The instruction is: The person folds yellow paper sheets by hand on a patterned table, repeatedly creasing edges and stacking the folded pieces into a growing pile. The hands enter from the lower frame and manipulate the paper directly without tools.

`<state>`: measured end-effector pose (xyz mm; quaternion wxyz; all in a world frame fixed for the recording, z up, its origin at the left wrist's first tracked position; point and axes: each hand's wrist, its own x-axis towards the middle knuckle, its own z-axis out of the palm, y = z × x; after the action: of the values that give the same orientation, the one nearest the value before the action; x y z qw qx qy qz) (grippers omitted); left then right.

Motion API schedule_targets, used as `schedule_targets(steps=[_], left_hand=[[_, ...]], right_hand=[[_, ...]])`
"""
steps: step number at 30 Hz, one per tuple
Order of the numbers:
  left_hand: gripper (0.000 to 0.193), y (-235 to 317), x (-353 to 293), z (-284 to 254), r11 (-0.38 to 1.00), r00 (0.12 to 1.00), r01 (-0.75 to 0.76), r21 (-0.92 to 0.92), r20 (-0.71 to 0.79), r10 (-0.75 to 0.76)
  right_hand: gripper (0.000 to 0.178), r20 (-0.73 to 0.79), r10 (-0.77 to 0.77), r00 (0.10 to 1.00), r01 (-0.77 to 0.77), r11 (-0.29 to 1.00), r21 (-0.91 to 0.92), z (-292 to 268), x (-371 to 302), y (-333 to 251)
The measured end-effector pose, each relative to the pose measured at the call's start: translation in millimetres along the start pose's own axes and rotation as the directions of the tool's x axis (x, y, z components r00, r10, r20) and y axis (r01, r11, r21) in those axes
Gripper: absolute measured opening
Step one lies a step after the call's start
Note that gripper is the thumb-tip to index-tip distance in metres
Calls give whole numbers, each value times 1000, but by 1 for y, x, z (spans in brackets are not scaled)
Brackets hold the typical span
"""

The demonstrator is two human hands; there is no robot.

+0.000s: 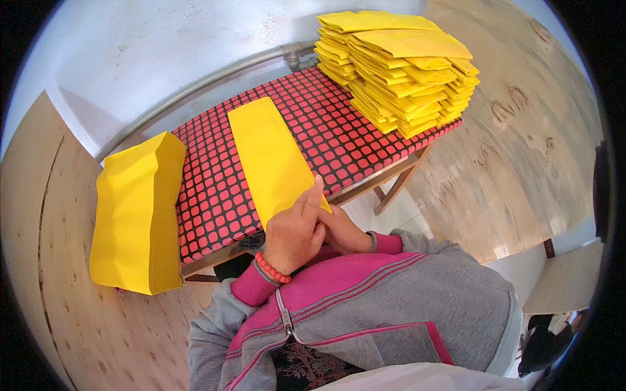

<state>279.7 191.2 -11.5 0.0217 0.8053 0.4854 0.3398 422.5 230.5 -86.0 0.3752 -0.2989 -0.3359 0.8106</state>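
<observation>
A long, flat piece of folded yellow fabric (pixel 270 150) lies on the patterned table, its near end reaching over the front edge. My left hand (pixel 293 228), with a red bead bracelet at the wrist, is closed on that near end, and one finger lies along its right border. Close against it, my right hand (pixel 345 231) grips the near right corner of the same piece. Most of the right hand's fingers are hidden behind the left hand and the fabric.
A tall stack of folded yellow fabric pieces (pixel 411 78) stands at the table's far right. On the left, a larger yellow fabric piece (pixel 134 215) overhangs the red-and-black table cover (pixel 208 195). Wooden boards (pixel 515 130) flank the table, and a pipe (pixel 215 75) runs along the wall behind.
</observation>
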Motion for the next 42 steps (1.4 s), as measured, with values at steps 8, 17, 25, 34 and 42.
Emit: schedule_targets(steps=[8, 17, 25, 34, 42], left_hand=[[80, -11, -9, -24, 999, 988, -50, 7, -148, 51], [55, -58, -50, -43, 978, 919, 126, -168, -351, -179], [41, -67, -54, -43, 975, 925, 80, -206, -348, -150], [33, -94, -52, -49, 991, 923, 99, -92, -364, -126], [34, -125, -50, -60, 968, 938, 234, -88, -240, -249]], right_hand=[[39, -73, -98, 992, 99, 995, 4, 0, -11, -20], [63, -231, -83, 969, 157, 933, 324, -43, -37, -47], [52, -215, -164, 963, 190, 976, 109, -13, -31, -24], [36, -377, -195, 906, 109, 965, -237, -10, -24, -30], [29, -397, -336, 854, 96, 852, -515, -36, -26, -77]])
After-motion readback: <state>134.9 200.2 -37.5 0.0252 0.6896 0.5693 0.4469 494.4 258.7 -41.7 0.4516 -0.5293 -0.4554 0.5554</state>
